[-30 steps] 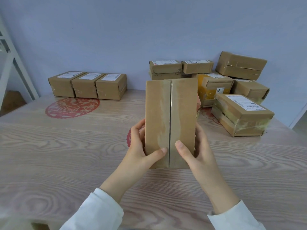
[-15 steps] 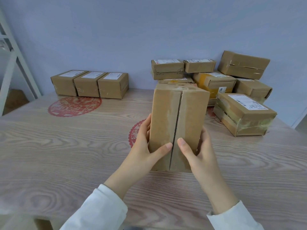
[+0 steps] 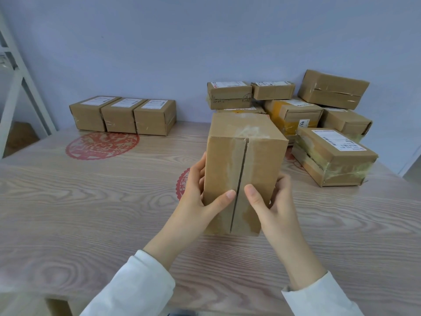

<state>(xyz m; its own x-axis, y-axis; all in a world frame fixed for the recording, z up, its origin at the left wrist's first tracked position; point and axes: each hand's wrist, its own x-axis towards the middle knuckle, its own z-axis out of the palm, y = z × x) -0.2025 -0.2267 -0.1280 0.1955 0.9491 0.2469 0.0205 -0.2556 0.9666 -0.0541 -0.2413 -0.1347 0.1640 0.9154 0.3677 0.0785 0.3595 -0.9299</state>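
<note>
A taped brown cardboard box [image 3: 248,156] stands on end near the middle of the wooden table [image 3: 68,213], its flap seam facing me. My left hand [image 3: 200,199] grips its left side, thumb across the front face. My right hand [image 3: 271,204] grips its right side, thumb next to the seam. The fingers of both hands are hidden behind the box. Its top face shows clear tape.
Three labelled boxes [image 3: 123,115] sit in a row at the back left. A pile of several boxes [image 3: 293,103] stands at the back right, with a large taped box [image 3: 332,156] in front of it. Red paper-cut decals [image 3: 102,144] lie on the table. A white frame [image 3: 20,83] stands at left.
The box has tipped away from me so its top face now shows, and it has come down toward the table. Both hands keep their hold on its sides.
</note>
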